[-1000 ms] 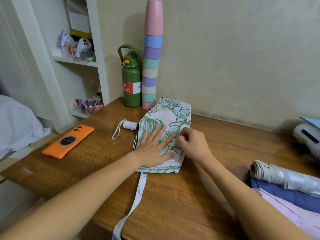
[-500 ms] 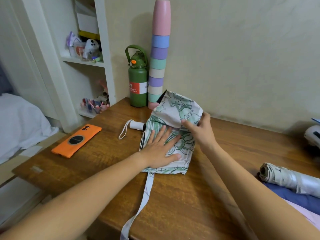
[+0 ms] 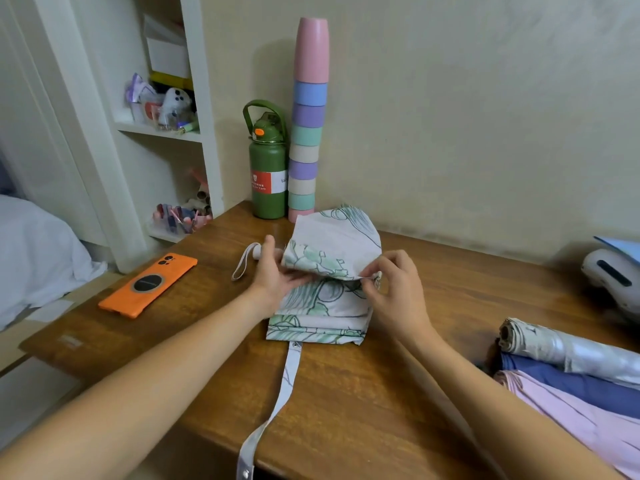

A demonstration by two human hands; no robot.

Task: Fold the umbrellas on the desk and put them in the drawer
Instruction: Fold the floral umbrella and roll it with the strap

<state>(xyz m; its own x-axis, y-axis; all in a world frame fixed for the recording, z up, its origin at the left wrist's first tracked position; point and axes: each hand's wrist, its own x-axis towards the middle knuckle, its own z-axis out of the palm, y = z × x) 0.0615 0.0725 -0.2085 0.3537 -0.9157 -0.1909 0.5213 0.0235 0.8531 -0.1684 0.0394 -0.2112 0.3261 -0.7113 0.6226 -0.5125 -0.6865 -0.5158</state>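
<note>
While the white, green-leaf-printed folding umbrella [image 3: 322, 303] lay on the brown wooden desk [image 3: 363, 403] with its long axis left to right, the left hand [image 3: 277, 275] grasped its handle end and the right hand [image 3: 391, 289] pinched the lifted flap, both touching it.
</note>
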